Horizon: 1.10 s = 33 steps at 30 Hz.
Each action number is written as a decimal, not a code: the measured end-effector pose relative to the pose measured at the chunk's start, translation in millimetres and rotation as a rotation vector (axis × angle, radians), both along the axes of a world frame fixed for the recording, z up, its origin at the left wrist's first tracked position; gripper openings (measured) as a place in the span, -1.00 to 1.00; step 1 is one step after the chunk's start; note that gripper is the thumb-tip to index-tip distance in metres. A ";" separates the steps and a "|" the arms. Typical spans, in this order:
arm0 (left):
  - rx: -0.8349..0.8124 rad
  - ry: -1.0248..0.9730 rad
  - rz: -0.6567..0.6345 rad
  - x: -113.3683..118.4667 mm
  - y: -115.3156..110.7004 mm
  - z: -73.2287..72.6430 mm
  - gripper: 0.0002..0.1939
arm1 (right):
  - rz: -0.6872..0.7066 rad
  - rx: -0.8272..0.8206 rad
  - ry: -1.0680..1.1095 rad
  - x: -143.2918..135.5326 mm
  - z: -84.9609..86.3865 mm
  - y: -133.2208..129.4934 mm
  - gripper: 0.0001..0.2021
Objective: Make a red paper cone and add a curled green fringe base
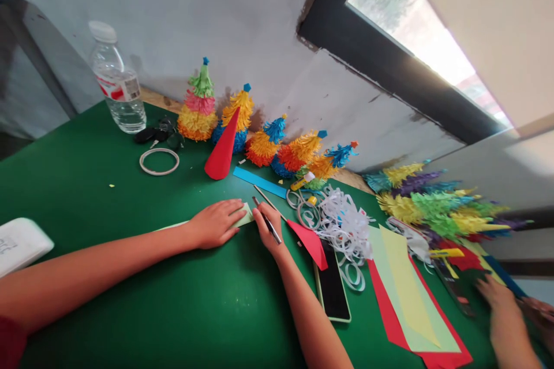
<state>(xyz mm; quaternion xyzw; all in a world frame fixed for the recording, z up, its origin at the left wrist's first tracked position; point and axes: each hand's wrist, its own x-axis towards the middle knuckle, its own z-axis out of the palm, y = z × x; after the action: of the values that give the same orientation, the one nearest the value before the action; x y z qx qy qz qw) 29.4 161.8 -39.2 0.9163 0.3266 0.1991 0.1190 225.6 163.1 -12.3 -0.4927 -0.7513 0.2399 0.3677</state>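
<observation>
My left hand (217, 223) lies flat with its fingers spread on a light green paper strip (247, 216) on the green table (173, 294). My right hand (267, 226) holds a dark and silver pen (273, 231), its tip end near the right end of the strip. Part of the strip is hidden under my left hand and forearm. Behind my hands a red paper cone (223, 149) stands upright, with a blue paper strip (259, 181) to its right. A red paper piece (308, 244) lies right of my right hand, partly over a phone (333, 284).
Fringed paper cones (198, 118) line the wall. A water bottle (119, 83), keys and a tape roll (159, 161) stand or lie at the back left. White paper curls (344, 222) and coloured sheets (411, 294) lie right. Another person's hand (497, 294) is at far right.
</observation>
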 end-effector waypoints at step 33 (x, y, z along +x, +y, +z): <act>-0.032 -0.024 -0.019 -0.6 0.4 6.6 -0.49 | 0.029 -0.044 0.000 1.0 -0.8 -7.4 -0.56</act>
<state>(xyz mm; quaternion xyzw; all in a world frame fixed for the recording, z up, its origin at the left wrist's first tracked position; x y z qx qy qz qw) 28.8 162.1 -32.6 0.9148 0.3196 0.2037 0.1394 226.6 155.7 -13.0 -0.4898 -0.7528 0.2616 0.3535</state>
